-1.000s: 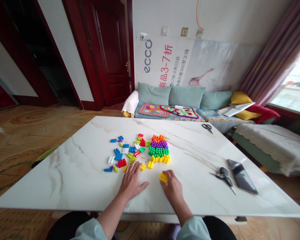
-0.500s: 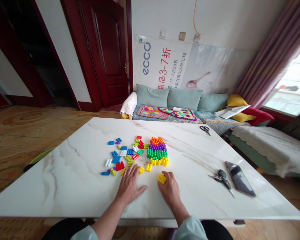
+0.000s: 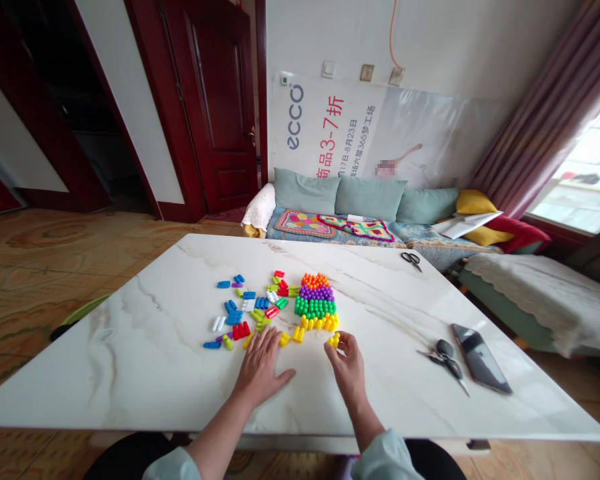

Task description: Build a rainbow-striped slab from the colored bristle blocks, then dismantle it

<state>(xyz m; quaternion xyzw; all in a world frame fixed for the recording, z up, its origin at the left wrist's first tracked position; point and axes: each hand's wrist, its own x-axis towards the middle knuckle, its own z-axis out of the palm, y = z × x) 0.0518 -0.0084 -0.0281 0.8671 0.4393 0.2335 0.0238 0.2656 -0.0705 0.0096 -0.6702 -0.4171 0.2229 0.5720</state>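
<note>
My right hand [image 3: 349,360] pinches a small yellow peg-shaped toy piece [image 3: 334,341] between thumb and fingers, just in front of the right end of the yellow row [image 3: 320,323]. That row is the nearest band of a block of standing pieces, with green [image 3: 316,306], purple [image 3: 317,293] and orange [image 3: 315,281] rows behind it. Flat on the table, fingers spread, rests my left hand [image 3: 263,363]. Its fingertips are beside loose yellow pieces [image 3: 285,339]. Farther left lie scattered pieces, among them red [image 3: 241,331], blue [image 3: 234,317] and white [image 3: 219,324] ones.
The white marble-patterned table [image 3: 145,360] carries a phone [image 3: 481,358] on the right, with a black-handled cutting tool [image 3: 447,363] beside it. Black scissors [image 3: 411,261] lie near the far edge. Behind the table stands a sofa with green cushions [image 3: 370,198].
My right hand has moved slightly forward and right with the yellow piece, which is now tipped more upright. My left hand has stayed in place.
</note>
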